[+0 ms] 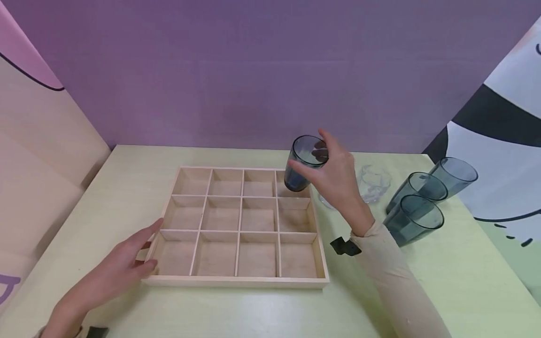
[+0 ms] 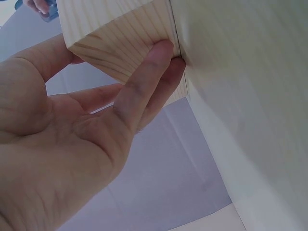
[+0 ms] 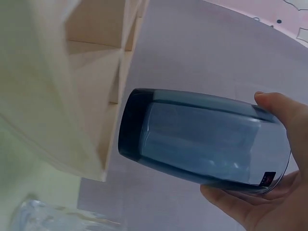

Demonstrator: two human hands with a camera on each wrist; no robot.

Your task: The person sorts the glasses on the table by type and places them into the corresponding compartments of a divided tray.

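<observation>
Head view: I have both hands at work over the table [image 1: 236,312]. With my right hand [image 1: 340,178] I hold a blue-grey glass [image 1: 297,172] near its rim, thumb on one side and fingers on the other, spread as wide as the glass. The glass tilts slightly and sits over the back right compartment of the wooden tray [image 1: 236,281]; I cannot tell whether its base touches the wood. My left hand [image 1: 120,260] grips the tray's left side near the front corner, thumb and forefinger well apart at the rim; from the left wrist, I see other fingers pressed to the outer wall. Three more blue-grey glasses [image 1: 416,218] stand close together to the right of my right arm, and clear glassware [image 1: 374,183] shows partly behind that hand.
</observation>
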